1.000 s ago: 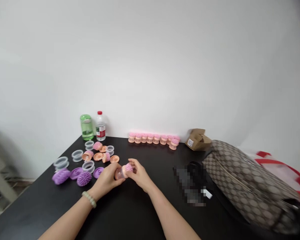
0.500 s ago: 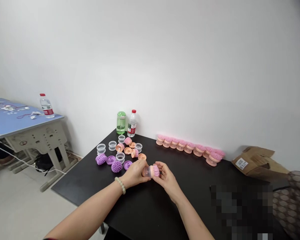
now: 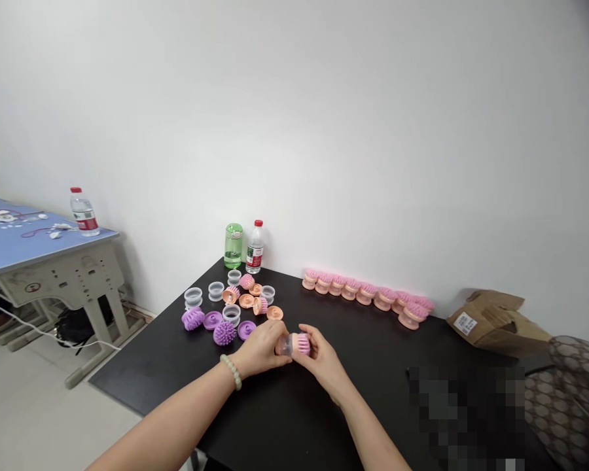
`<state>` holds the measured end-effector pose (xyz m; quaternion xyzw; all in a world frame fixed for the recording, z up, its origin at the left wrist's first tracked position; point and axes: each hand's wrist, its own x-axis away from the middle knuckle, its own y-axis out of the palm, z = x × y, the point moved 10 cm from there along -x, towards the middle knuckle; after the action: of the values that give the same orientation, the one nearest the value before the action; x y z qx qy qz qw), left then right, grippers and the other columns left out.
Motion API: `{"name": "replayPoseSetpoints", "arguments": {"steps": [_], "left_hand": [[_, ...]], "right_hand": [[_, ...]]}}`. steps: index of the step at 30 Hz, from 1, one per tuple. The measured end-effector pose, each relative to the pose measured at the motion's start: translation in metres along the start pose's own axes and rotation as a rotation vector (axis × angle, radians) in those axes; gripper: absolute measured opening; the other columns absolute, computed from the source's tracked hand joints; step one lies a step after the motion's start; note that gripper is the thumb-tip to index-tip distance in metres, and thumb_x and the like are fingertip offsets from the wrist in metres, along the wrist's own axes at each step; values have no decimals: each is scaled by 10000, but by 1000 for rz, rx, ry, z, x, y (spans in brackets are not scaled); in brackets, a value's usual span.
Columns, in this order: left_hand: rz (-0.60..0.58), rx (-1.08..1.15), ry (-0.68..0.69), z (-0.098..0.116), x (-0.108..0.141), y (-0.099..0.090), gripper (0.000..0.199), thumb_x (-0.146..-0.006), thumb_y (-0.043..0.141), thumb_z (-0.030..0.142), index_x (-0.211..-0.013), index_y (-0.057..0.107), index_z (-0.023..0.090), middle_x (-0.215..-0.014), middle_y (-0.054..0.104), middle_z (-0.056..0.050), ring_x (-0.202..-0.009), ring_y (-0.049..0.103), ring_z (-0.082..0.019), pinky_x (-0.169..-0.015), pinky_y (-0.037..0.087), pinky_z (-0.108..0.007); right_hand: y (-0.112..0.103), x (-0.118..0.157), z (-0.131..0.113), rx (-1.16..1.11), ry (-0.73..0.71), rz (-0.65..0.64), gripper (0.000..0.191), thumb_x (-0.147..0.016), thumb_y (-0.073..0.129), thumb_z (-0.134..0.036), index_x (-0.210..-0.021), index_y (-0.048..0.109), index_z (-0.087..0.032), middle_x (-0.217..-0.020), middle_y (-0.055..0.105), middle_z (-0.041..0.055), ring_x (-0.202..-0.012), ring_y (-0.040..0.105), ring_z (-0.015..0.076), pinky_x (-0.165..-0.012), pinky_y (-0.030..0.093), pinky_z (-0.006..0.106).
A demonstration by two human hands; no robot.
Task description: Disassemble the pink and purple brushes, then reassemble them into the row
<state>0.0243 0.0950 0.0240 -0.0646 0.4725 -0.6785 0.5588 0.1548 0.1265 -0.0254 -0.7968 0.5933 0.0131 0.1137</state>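
Note:
Between my hands, a little above the black table, is a round scrub brush with pink bristles, turned on its side. My left hand, with a beaded bracelet at the wrist, is closed around its clear body. The fingers and thumb of my right hand grip the bristle end. To the left lie loose parts: clear rings, purple bristle heads, purple discs, orange discs and pink bristle heads. A row of pink-bristled brushes stands along the wall.
A green bottle and a red-capped water bottle stand at the table's back corner. On the right is a crumpled brown paper bag. A blue-topped desk with another water bottle is at far left.
The view has shifted slightly, so the whole scene sits a bit further left and lower. My right fingers have closed further around the bristle end; my left hand keeps its hold.

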Motion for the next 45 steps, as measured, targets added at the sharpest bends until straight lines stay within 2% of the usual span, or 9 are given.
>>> {"name": "replayPoseSetpoints", "arguments": {"steps": [6, 13, 15, 19, 28, 33, 37, 42, 45], "left_hand": [[29, 102, -25, 5, -1, -7, 407, -690, 773, 184, -1012, 524, 206, -988, 601, -15, -854, 587, -196, -744, 472, -309], [46, 182, -48, 3, -1, -13, 406, -711, 767, 191, -1026, 512, 207, -1030, 595, -25, -898, 586, -198, -767, 482, -310], [23, 146, -23, 6, -1, -11, 414, -710, 771, 187, -1038, 519, 207, -1035, 594, -33, -921, 580, -213, -786, 478, -328], [-28, -72, 67, 17, 2, -4, 477, -683, 837, 243, -1041, 524, 197, -1072, 597, -76, -992, 566, -274, -828, 464, -389], [57, -222, 116, 19, 1, -7, 576, -642, 880, 444, -1050, 558, 194, -1107, 609, -90, -1037, 558, -308, -832, 441, -408], [72, -288, 81, 17, 1, -4, 563, -654, 826, 588, -973, 594, 185, -1014, 655, -96, -1000, 576, -327, -820, 421, -437], [67, -232, 49, 16, 1, -7, 598, -635, 855, 560, -1030, 585, 200, -952, 684, -68, -956, 601, -306, -822, 427, -427], [31, -147, 79, 18, 1, -6, 583, -721, 821, 505, -1129, 540, 199, -1036, 677, -88, -983, 611, -285, -824, 467, -403], [42, -137, 93, 19, 1, -6, 606, -700, 839, 495, -1125, 525, 198, -1038, 670, -86, -992, 610, -287, -843, 479, -411]], "right_hand": [[-1, 2, -10, -69, -22, -2, 550, -666, 805, -350, -1166, 611, -232, -1050, 727, 51, -985, 695, 254, -904, 533, 393], [2, 4, -16, -177, -33, 6, 533, -645, 842, -381, -1114, 638, -232, -1030, 732, 61, -959, 695, 264, -863, 541, 402], [2, 4, -16, -155, -32, 9, 536, -638, 843, -369, -1113, 639, -227, -1024, 734, 61, -957, 696, 264, -863, 541, 402], [1, 4, -15, -109, -24, 18, 548, -622, 840, -340, -1119, 641, -220, -1015, 735, 55, -960, 701, 263, -873, 544, 397], [2, 3, -15, -107, -15, 2, 514, -626, 831, -313, -1090, 638, -207, -1006, 737, 63, -948, 699, 261, -856, 547, 388], [5, 2, -15, -89, 0, -14, 517, -615, 834, -286, -1083, 629, -211, -989, 733, 61, -916, 702, 258, -847, 552, 398], [5, 4, -18, -84, -12, -42, 533, -630, 838, -295, -1112, 622, -226, -1030, 722, 65, -950, 696, 260, -861, 548, 399], [4, 7, -24, -161, -80, -58, 568, -677, 828, -384, -1178, 599, -245, -1184, 673, 84, -1100, 655, 269, -950, 514, 400], [5, 5, -18, -129, -41, -55, 588, -690, 816, -400, -1202, 574, -240, -1172, 669, 89, -1089, 656, 268, -942, 515, 407]]}}
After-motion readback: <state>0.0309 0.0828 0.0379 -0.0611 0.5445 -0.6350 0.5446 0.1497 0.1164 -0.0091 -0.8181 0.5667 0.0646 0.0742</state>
